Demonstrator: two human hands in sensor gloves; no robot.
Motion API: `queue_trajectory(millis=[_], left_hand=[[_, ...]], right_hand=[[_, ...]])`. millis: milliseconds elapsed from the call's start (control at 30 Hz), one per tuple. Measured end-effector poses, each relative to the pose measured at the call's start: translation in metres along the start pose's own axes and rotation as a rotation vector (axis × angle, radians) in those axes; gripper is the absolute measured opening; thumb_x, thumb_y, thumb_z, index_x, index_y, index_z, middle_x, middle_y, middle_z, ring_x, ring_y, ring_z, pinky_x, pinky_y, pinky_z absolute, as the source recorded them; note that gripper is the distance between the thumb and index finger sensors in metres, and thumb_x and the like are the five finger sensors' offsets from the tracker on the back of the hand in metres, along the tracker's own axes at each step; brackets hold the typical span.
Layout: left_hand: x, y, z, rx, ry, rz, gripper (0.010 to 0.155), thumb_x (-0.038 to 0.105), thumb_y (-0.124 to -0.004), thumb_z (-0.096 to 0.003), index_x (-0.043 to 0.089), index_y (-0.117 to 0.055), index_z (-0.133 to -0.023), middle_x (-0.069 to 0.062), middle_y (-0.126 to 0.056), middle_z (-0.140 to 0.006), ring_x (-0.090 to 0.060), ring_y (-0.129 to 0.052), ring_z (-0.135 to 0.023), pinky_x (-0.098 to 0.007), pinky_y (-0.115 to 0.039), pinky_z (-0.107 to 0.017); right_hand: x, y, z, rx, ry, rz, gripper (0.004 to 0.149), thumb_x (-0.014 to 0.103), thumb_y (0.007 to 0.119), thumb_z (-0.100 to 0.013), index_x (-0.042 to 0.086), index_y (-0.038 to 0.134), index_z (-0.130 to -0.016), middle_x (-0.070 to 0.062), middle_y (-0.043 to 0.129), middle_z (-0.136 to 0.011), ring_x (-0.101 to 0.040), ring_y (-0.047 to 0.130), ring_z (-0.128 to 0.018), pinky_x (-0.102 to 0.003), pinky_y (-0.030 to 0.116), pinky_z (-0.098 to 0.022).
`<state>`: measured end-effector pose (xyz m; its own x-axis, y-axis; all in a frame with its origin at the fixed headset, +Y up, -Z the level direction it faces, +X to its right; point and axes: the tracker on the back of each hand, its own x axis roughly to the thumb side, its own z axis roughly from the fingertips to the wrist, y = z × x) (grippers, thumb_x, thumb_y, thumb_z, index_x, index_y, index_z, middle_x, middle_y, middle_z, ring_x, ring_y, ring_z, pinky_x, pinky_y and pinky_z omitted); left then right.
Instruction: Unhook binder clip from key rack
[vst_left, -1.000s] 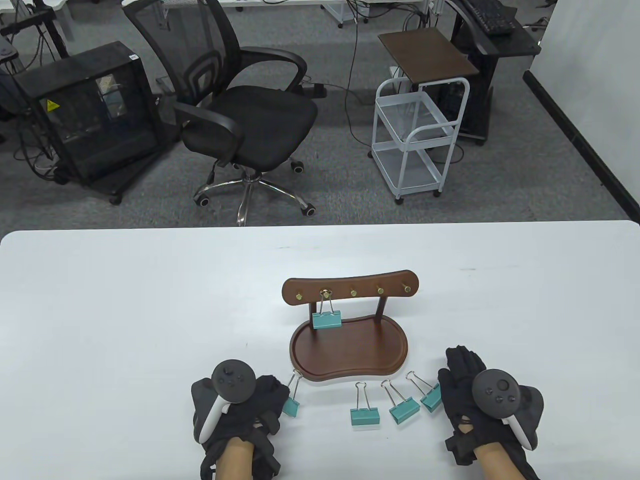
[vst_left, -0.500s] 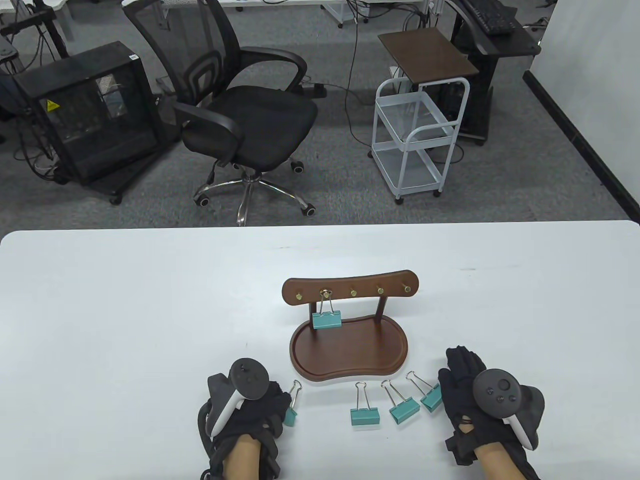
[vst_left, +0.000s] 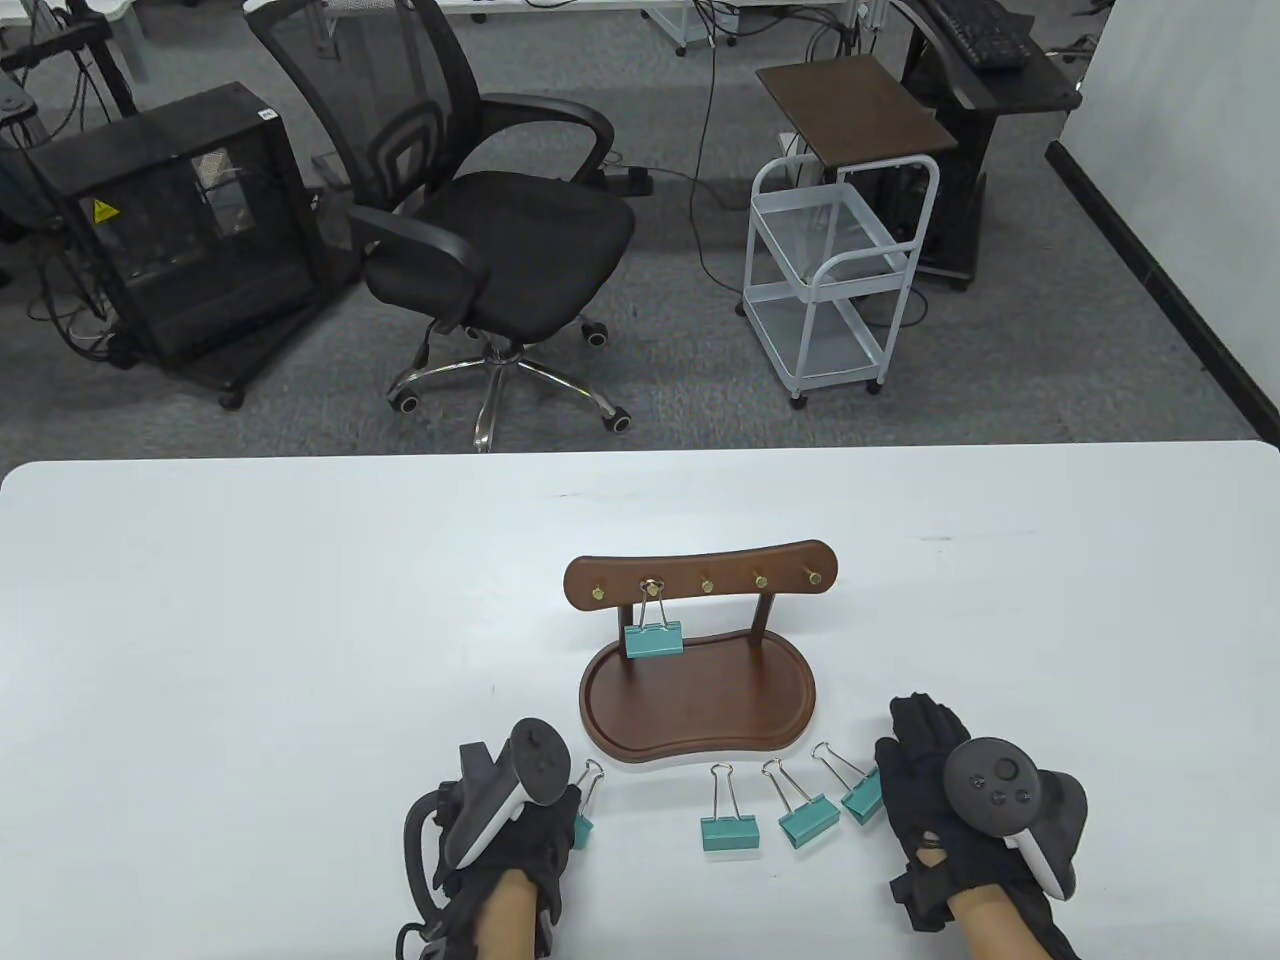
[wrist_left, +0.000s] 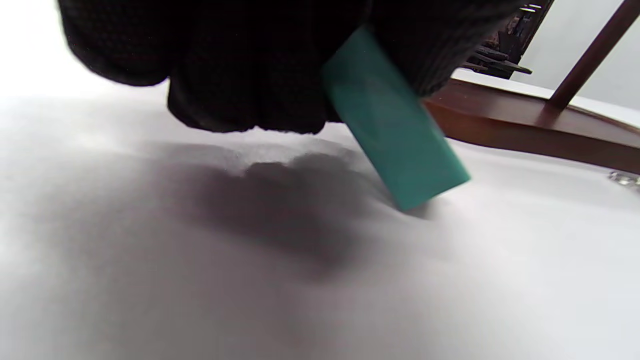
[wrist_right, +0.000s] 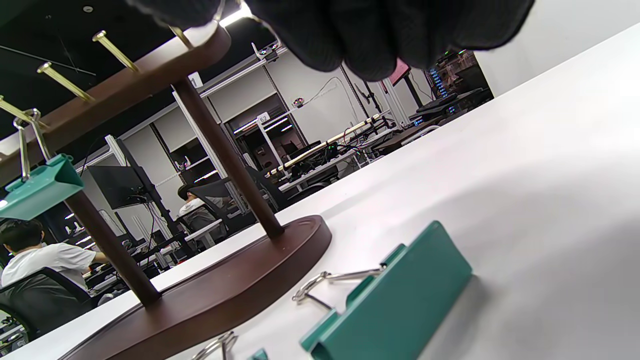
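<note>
The left hand (vst_left: 520, 830) has been shifted rightward along the lower edge of the table view and rolled over, so that its tracker (vst_left: 510, 790), earlier seen face-up, is now turned on edge with its face toward the right. The teal binder clip (vst_left: 583, 826) beside it has been covered further: less of its teal body is shown now, and it is seen tilted on one corner against the worktop (wrist_left: 500, 280) under the gloved fingers (wrist_left: 240, 75)
</note>
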<state>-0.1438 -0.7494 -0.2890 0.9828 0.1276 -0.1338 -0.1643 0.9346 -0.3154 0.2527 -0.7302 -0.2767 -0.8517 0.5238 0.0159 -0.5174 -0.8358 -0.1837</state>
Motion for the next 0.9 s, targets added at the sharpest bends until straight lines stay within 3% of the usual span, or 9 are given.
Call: queue_trajectory(millis=[400, 667, 900], left_hand=[[0.000, 0.003, 0.003, 0.057, 0.070, -0.089, 0.048, 0.055, -0.075, -0.0522, 0.026, -0.083, -0.090, -0.007, -0.094, -0.077, -0.029, -0.096, -0.063, -0.056, -0.078, -0.051], [-0.002, 0.006, 0.005, 0.093, 0.070, -0.056, 0.049, 0.054, -0.073, -0.0529, 0.026, -0.083, -0.091, -0.006, -0.093, -0.080, -0.029, -0.095, -0.068, -0.056, -0.077, -0.054], [-0.002, 0.011, 0.009, 0.195, 0.025, 0.055, 0.063, 0.058, -0.068, -0.0532, 0.027, -0.064, -0.108, -0.008, -0.077, -0.105, -0.035, -0.080, -0.095, -0.061, -0.068, -0.066]], right_hand=[[0.000, 0.000, 0.000, 0.007, 0.006, -0.007, 0.061, 0.049, 0.063, -0.040, 0.015, 0.064, -0.090, -0.017, 0.064, -0.098, -0.043, 0.062, -0.088, -0.052, 0.061, -0.062], [0.001, 0.001, 0.000, 0.011, 0.005, -0.004, 0.061, 0.049, 0.063, -0.040, 0.015, 0.064, -0.090, -0.017, 0.064, -0.098, -0.043, 0.062, -0.088, -0.052, 0.062, -0.062], [0.000, 0.000, 0.000, 0.010, 0.012, -0.006, 0.061, 0.049, 0.063, -0.040, 0.015, 0.064, -0.090, -0.017, 0.064, -0.098, -0.043, 0.062, -0.087, -0.052, 0.062, -0.062]])
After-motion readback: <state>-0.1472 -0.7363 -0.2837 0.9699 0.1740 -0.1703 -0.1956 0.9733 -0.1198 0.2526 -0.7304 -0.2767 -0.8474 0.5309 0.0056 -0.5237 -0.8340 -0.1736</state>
